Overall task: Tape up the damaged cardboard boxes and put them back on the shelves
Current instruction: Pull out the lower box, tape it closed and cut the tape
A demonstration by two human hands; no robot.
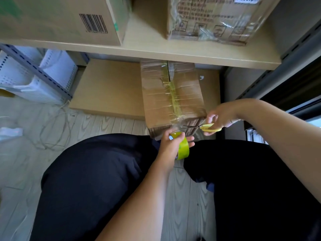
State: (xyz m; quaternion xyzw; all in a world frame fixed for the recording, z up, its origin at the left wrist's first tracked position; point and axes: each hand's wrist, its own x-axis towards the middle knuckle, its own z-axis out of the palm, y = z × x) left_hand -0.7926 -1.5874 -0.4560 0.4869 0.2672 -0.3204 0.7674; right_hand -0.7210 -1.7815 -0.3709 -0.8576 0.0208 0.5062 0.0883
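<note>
A creased cardboard box (172, 100) stands on the floor under the shelf, with a strip of yellowish clear tape running down its top seam. My left hand (171, 145) grips a roll of yellow-green tape (183, 147) just below the box's near edge, and a stretch of tape runs from the roll up to the box. My right hand (220, 119) holds yellow-handled scissors (206, 127), their dark blades pointing left at that stretch of tape.
A wooden shelf board (156, 49) overhangs the box and carries a barcoded box (60, 18) and a plastic-wrapped box (213, 20). A flat cardboard sheet (111, 87) lies left of the taped box. White perforated baskets (36, 75) and loose cables (55, 126) are at the left. My dark-trousered knees fill the foreground.
</note>
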